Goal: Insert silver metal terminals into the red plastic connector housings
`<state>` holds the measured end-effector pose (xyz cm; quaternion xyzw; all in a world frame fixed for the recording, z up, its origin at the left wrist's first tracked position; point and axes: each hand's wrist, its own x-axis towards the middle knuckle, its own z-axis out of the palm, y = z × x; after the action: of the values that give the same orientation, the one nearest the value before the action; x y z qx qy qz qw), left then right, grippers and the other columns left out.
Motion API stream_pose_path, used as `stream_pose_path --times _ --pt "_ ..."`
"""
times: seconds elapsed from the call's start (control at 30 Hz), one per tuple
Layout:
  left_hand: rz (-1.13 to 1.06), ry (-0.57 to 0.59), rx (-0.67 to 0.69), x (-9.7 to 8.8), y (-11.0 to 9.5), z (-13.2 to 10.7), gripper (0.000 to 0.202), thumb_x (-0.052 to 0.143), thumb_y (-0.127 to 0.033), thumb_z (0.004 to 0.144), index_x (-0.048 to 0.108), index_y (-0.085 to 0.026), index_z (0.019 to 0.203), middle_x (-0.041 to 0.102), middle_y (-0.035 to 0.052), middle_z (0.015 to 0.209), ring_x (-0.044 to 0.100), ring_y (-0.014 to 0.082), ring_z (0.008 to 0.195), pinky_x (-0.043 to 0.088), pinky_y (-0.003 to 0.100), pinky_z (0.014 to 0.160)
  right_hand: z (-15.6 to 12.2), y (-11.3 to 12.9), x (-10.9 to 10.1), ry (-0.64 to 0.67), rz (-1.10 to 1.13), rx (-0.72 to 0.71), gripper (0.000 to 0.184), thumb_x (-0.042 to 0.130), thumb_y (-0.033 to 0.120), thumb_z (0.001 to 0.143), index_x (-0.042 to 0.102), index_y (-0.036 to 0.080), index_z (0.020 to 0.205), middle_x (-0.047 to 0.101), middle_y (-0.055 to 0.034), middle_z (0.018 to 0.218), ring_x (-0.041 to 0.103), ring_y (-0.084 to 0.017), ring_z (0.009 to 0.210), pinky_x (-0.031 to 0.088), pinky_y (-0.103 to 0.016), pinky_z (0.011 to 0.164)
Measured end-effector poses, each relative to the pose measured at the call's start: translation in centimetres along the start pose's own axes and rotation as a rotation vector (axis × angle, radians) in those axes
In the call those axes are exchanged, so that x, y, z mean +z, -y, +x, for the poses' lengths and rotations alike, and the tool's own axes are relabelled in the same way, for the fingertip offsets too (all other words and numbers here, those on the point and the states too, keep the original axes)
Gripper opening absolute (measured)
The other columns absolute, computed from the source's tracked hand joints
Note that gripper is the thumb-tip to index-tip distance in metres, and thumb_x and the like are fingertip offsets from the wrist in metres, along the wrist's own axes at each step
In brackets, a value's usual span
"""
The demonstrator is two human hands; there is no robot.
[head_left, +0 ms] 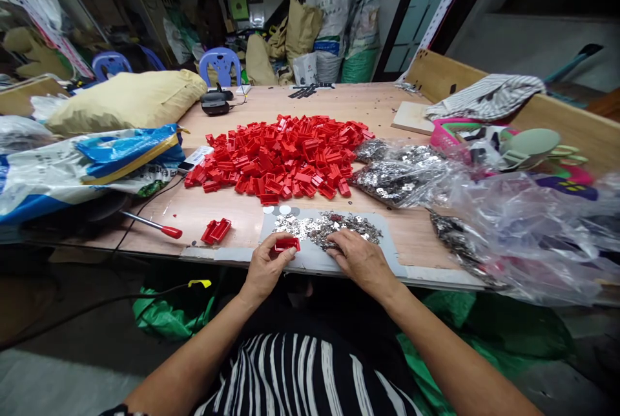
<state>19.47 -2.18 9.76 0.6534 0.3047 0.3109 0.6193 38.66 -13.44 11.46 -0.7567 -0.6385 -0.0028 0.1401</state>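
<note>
We are pinching one red casing point(287, 245) in our left hand point(264, 266), the grip closed with the thumb at its near side and the fingers behind it. The casing is at the near edge of a grey sheet point(267, 227) on the table point(266, 103), its hollow turned towards us; we cannot tell whether anything sits inside. Our right hand point(362, 260) rests over the near side of loose metal pieces point(334, 225), fingers bent and thumb tucked beneath. Whether that grip is pinching a piece or only touching the pile, we cannot tell.

As for progress, we judge that we are early on. Beyond the sheet lies a broad heap of red casings point(285, 157), seemingly waiting to be handled. To our left, near the table's front edge, a small cluster of casings point(216, 231) lies well apart from that heap; it may be the finished share, though we cannot make out whether these differ from the rest. Metal pieces look plentiful too: besides the loose pile, clear bags point(404, 174) to the right hold many more. The casing in our grip seems not yet finished.
</note>
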Motion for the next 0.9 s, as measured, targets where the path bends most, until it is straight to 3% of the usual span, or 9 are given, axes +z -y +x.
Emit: stream_pose_path --times 0.17,0.27,0.53,0.73,0.9 --pt "-0.17 0.034 -0.118 0.8 -0.4 0.1 0.022 0.069 -0.026 0.073 0.065 -0.017 0.093 0.065 0.0024 0.089 0.063 0.0147 0.08 0.057 0.031 0.077 0.1 -0.1 -0.2 0.047 -0.01 -0.009 0.007 0.054 0.02 0.088 0.06 0.021 0.091 0.064 -0.0045 0.093 0.06 -0.019 0.092 0.046 -0.027 0.075" --pt "-0.15 0.052 -0.135 1.1 -0.2 0.4 0.017 0.067 -0.024 0.073 0.068 -0.017 0.088 0.065 0.0038 0.091 0.063 0.0157 0.08 0.056 0.032 0.076 0.2 -0.2 -0.4 0.028 0.04 -0.01 0.01 0.052 0.019 0.088 0.06 0.022 0.095 0.066 -0.005 0.096 0.062 -0.019 0.091 0.045 -0.027 0.074" --pt "0.226 0.043 0.125 2.3 -1.3 2.1 0.018 0.068 -0.03 0.076 0.074 -0.022 0.09 0.068 0.0049 0.092 0.061 0.0204 0.091 0.048 0.034 0.087 0.8 0.5 -2.0 0.024 0.3 0.04 0.009 0.049 0.026 0.088 0.057 0.023 0.092 0.067 -0.0015 0.08 0.06 -0.016 0.066 0.041 -0.025 0.059" --pt "0.223 0.064 0.159 3.4 -1.7 2.6 0.015 0.064 -0.032 0.08 0.073 -0.02 0.079 0.064 0.0034 0.078 0.06 0.0171 0.078 0.048 0.029 0.075 0.9 0.8 -2.5 0.049 0.448 -0.011 0.012 0.049 0.027 0.089 0.059 0.023 0.092 0.067 -0.0013 0.079 0.059 -0.015 0.067 0.042 -0.026 0.061" --pt "0.183 0.038 0.201 3.7 -1.1 2.3 0.013 0.063 -0.028 0.081 0.071 -0.019 0.078 0.063 0.0032 0.079 0.06 0.0161 0.078 0.049 0.028 0.074 0.8 0.7 -2.2 0.059 0.589 0.02 0.01 0.049 0.027 0.089 0.056 0.022 0.085 0.062 0.0009 0.074 0.055 -0.014 0.064 0.04 -0.025 0.06"
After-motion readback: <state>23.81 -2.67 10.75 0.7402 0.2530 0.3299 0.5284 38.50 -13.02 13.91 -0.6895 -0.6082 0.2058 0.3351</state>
